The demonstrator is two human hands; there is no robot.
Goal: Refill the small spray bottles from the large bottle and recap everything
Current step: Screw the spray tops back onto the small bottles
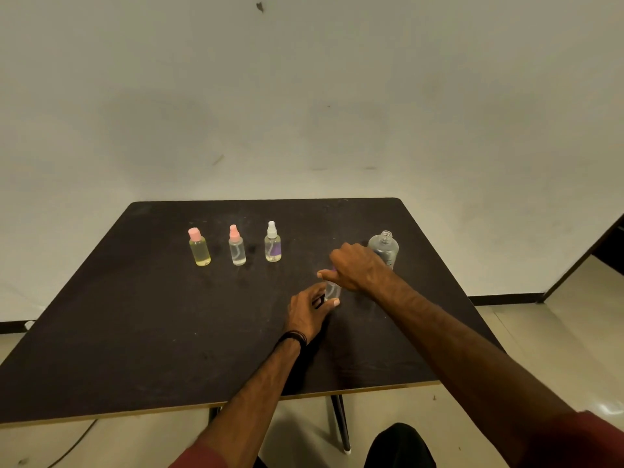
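Note:
On the dark table point(141, 332) my left hand point(309, 309) wraps the body of a small clear spray bottle point(333, 290) standing near the middle right. My right hand point(356, 265) closes over that bottle's top, where a bit of purple cap shows under the fingers. Behind my right hand stands the large clear bottle point(384, 248), its neck open with no cap on. To the left stand three small bottles in a row: a yellowish one with a pink cap point(199, 248), a clear one with a pink sprayer point(236, 246) and one with a white sprayer point(273, 243).
The table's far edge sits close to a pale wall. A dark door or panel point(601, 251) stands at the right. A table leg point(341, 423) and a cable point(74, 444) are on the floor below the near edge.

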